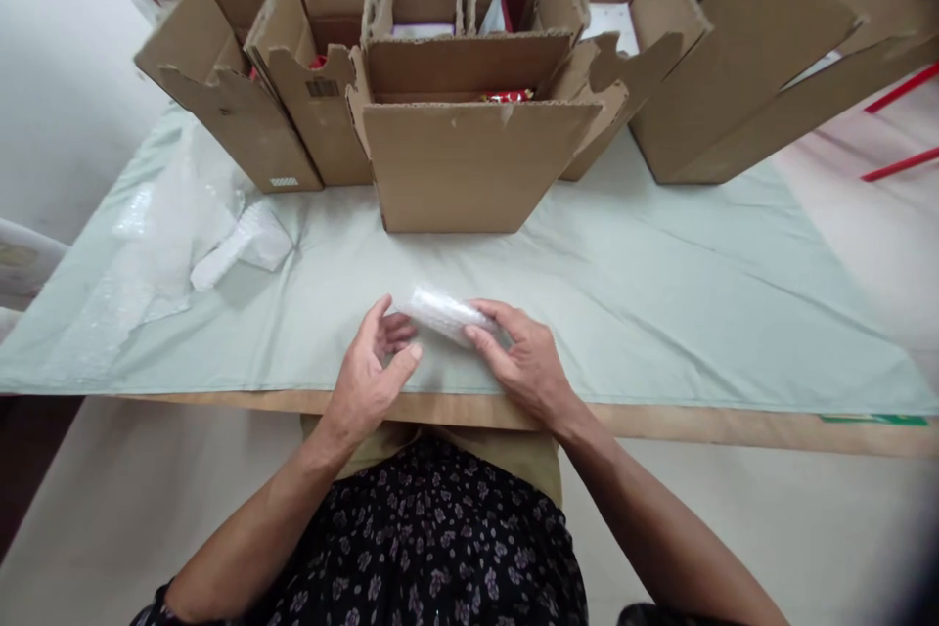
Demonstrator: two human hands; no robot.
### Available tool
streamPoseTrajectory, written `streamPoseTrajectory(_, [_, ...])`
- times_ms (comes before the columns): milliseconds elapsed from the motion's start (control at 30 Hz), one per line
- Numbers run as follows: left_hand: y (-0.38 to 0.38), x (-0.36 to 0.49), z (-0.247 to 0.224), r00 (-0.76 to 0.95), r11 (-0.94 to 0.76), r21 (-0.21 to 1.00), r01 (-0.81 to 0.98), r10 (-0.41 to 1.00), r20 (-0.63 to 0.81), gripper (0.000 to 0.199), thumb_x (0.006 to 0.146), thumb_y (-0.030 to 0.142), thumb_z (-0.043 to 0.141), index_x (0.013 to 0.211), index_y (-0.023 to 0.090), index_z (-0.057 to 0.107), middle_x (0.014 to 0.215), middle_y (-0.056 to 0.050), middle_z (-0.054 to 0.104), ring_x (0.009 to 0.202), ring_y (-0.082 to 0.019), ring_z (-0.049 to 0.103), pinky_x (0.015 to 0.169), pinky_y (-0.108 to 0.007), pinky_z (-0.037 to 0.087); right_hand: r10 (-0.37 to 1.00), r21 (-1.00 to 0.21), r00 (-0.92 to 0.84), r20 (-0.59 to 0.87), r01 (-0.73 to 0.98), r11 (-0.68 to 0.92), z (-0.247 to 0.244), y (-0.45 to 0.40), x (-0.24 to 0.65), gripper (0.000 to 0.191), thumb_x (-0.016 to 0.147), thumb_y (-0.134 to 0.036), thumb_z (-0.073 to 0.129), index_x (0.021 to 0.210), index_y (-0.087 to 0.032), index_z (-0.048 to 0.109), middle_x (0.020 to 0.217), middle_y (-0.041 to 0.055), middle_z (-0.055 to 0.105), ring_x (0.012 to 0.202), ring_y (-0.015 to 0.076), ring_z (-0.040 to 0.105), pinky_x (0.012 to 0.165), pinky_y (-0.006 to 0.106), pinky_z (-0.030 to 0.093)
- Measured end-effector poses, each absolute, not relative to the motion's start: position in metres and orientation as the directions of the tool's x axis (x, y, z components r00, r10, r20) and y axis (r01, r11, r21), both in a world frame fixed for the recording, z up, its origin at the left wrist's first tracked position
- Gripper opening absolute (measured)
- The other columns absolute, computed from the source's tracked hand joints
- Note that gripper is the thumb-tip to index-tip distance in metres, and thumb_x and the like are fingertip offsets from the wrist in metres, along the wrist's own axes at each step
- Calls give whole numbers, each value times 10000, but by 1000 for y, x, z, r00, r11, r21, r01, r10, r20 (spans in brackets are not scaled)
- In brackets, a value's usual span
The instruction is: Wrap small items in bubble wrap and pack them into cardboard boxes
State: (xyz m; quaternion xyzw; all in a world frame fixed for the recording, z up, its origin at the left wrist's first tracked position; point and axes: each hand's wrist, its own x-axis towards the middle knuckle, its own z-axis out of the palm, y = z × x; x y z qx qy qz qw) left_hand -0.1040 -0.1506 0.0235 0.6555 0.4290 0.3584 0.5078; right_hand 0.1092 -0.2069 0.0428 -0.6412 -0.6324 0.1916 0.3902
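A small bundle in clear bubble wrap (444, 311) is held just above the pale green cloth, near the table's front edge. The fingers and thumb of my right hand (519, 352) grip its right end. My left hand (378, 362) is beside the left end, with fingers apart and curved and nothing in them. What the wrap contains cannot be made out.
Loose bubble wrap (165, 235) and a crumpled wrapped piece (245, 245) lie at the left. A cardboard box (469, 166) stands centrally, with several open boxes behind and beside it. The wooden table edge (660, 419) runs along the front.
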Motion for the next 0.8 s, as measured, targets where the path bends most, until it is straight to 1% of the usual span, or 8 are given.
streamPoseTrajectory(100, [-146,-99,27,438,-12,997,76,899,-22,625,1011,417,613,1560,194,412,1371,-154,698,1228,-261,717,981,-378,625,989,-837,26,144,537,108,52,-211,105,255,1020,-405,603,1138,-241,759,1025,53,802,919,217,730,912,388,576])
streamPoseTrajectory(167, [-142,-95,33,455,-7,998,61,890,-22,622,1008,382,619,1567,204,411,1316,-136,724,1171,-247,735,941,-355,633,992,-872,1,123,478,107,57,-213,110,286,998,-457,645,1147,-239,755,1075,66,789,959,221,724,948,401,575])
streamPoseTrajectory(300, [-146,-87,44,534,-138,982,130,844,48,708,980,286,646,1621,237,349,1191,-95,738,1038,-208,749,911,-338,629,998,-944,-20,62,324,65,64,-212,133,760,886,-668,748,1488,-231,592,1451,152,655,1190,265,691,1051,437,562])
streamPoseTrajectory(367, [-151,-81,45,591,-279,940,195,799,114,764,971,238,640,1653,263,298,1147,-72,726,989,-194,741,896,-335,625,995,-960,-97,12,279,39,69,-209,142,880,838,-717,773,1534,-225,552,1458,156,652,1235,279,678,1053,430,562])
streamPoseTrajectory(533, [-143,-70,58,724,-655,735,174,591,356,890,984,217,640,1705,305,127,1138,-56,733,970,-200,731,896,-352,627,984,-913,-180,-16,403,59,89,-201,157,251,974,-448,695,1033,-213,760,1016,52,770,913,192,720,819,308,566])
streamPoseTrajectory(667, [-89,-68,101,630,-860,440,259,496,598,772,971,353,719,1641,247,351,1421,-154,649,1341,-314,622,1129,-476,539,975,-833,-198,95,521,187,112,-200,178,131,959,-351,723,957,-225,758,956,43,772,853,173,719,766,299,567])
streamPoseTrajectory(733, [-51,-66,125,506,-886,260,385,438,743,718,945,335,743,1590,245,442,1486,-149,614,1455,-355,536,1222,-542,443,966,-825,-216,143,513,237,126,-201,195,113,959,-355,735,967,-246,760,943,43,774,839,177,725,738,302,581])
streamPoseTrajectory(800, [-18,-62,141,433,-858,189,477,416,799,640,924,280,733,1526,227,522,1489,-136,624,1504,-373,489,1251,-570,392,966,-812,-146,211,524,257,140,-201,216,122,980,-389,717,1020,-283,761,967,48,774,868,195,734,721,316,591])
